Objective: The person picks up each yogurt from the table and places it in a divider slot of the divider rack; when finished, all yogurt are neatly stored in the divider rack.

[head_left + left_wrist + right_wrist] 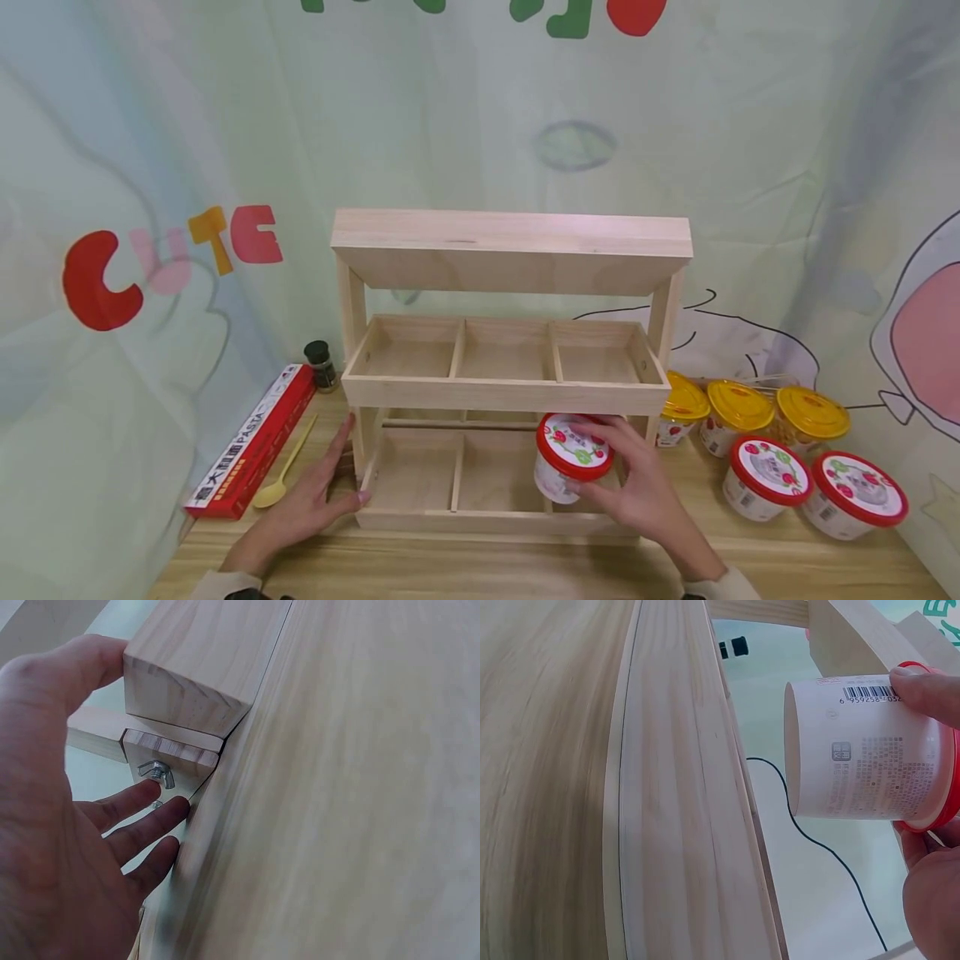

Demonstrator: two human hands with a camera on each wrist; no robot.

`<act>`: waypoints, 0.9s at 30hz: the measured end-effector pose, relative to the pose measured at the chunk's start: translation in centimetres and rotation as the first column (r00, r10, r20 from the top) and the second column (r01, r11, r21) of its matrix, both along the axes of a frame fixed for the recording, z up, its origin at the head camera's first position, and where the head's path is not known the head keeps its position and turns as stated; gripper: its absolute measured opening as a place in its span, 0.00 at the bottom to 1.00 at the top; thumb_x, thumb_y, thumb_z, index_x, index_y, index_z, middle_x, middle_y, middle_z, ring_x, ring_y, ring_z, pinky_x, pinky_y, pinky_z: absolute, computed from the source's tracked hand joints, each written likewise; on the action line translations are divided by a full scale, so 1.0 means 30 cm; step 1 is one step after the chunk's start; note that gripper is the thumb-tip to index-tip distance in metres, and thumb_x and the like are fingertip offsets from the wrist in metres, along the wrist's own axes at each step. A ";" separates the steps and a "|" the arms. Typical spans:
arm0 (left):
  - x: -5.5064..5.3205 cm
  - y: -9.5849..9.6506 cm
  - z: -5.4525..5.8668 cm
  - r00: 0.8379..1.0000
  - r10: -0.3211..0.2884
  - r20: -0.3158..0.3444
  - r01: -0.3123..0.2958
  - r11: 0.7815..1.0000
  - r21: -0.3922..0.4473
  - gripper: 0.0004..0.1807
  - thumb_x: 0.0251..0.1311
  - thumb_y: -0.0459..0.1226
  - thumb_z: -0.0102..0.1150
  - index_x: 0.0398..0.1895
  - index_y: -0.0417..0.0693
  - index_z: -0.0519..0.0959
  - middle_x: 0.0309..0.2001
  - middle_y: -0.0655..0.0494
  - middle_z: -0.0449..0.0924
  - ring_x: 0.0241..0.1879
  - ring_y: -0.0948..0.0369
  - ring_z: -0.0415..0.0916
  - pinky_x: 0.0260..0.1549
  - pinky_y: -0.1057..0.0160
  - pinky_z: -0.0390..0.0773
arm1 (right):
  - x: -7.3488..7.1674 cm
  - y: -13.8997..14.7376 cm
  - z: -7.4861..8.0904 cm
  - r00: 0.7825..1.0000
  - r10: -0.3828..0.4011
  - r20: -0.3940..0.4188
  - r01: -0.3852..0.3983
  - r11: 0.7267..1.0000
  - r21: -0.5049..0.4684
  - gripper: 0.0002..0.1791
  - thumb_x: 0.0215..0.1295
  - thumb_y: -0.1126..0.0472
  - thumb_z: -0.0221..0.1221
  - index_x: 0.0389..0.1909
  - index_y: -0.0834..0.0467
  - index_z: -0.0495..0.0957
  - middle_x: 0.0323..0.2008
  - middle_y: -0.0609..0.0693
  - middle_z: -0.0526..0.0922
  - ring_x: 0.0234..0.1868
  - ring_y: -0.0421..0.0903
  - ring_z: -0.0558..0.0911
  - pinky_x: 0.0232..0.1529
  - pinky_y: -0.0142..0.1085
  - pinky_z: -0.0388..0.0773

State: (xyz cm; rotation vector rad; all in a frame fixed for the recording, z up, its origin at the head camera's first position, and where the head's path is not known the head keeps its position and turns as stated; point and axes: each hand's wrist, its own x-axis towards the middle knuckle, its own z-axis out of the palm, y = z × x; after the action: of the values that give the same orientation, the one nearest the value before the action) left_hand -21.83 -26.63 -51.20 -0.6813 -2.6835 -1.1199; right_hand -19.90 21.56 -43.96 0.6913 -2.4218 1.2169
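Note:
A two-tier wooden rack [510, 396] with divided trays stands in the middle of the head view. My right hand [637, 479] grips a white paper tub [558, 483] by its red printed lid, thumb and fingers on either side. The tub is above the lower tray's right part, partly hiding the compartment there. In the right wrist view the tub [862, 750] shows its barcode side, apart from the wooden edge. My left hand [311, 500] rests against the rack's lower left end, fingers spread. The left wrist view shows its fingertips close to a wing nut [157, 772].
Two more red-lidded tubs [767, 479] and three yellow-lidded cups [738, 408] stand on the table right of the rack. To the left lie a red pasta box [251, 442] and a yellow spoon [272, 492]. A dark-capped jar [321, 367] stands behind them. A printed curtain [480, 125] hangs close behind.

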 end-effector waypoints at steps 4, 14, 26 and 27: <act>0.001 -0.002 0.000 1.000 -0.001 0.017 0.001 1.000 0.005 0.66 0.63 0.45 0.73 0.90 0.60 0.31 0.78 0.25 0.62 0.71 0.26 0.71 0.61 0.20 0.72 | -0.007 -0.018 -0.001 1.000 0.010 0.001 -0.010 1.000 -0.003 0.39 0.50 0.61 0.81 0.66 0.41 0.81 0.68 0.46 0.80 0.63 0.41 0.77 0.61 0.35 0.83; 0.008 -0.002 0.005 1.000 0.010 0.026 -0.010 1.000 -0.004 0.66 0.63 0.45 0.73 0.90 0.61 0.32 0.77 0.27 0.65 0.70 0.29 0.73 0.62 0.22 0.74 | -0.020 -0.073 0.000 0.999 0.049 -0.011 -0.049 0.999 -0.012 0.39 0.51 0.60 0.81 0.66 0.41 0.81 0.67 0.47 0.80 0.64 0.42 0.77 0.60 0.37 0.84; 0.007 -0.005 0.004 1.000 -0.006 0.016 0.006 1.000 0.003 0.65 0.64 0.45 0.72 0.90 0.61 0.32 0.77 0.27 0.65 0.71 0.28 0.72 0.61 0.22 0.74 | -0.033 -0.158 -0.010 0.993 0.112 -0.025 -0.113 0.993 -0.037 0.38 0.50 0.61 0.81 0.66 0.44 0.82 0.65 0.47 0.82 0.61 0.44 0.80 0.57 0.38 0.86; 0.007 -0.005 0.004 1.000 -0.006 0.017 0.006 1.000 0.004 0.65 0.64 0.45 0.72 0.90 0.61 0.32 0.77 0.26 0.65 0.71 0.27 0.72 0.61 0.22 0.73 | -0.035 -0.165 -0.010 0.993 0.118 -0.029 -0.119 0.992 -0.035 0.38 0.50 0.61 0.81 0.65 0.44 0.82 0.65 0.47 0.82 0.61 0.44 0.81 0.57 0.38 0.86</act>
State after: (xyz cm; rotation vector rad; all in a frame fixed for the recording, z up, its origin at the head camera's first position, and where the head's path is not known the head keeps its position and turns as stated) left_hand -21.62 -26.78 -51.07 -0.6829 -2.6947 -1.1372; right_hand -20.95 16.60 -44.26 0.8455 -2.3592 1.2857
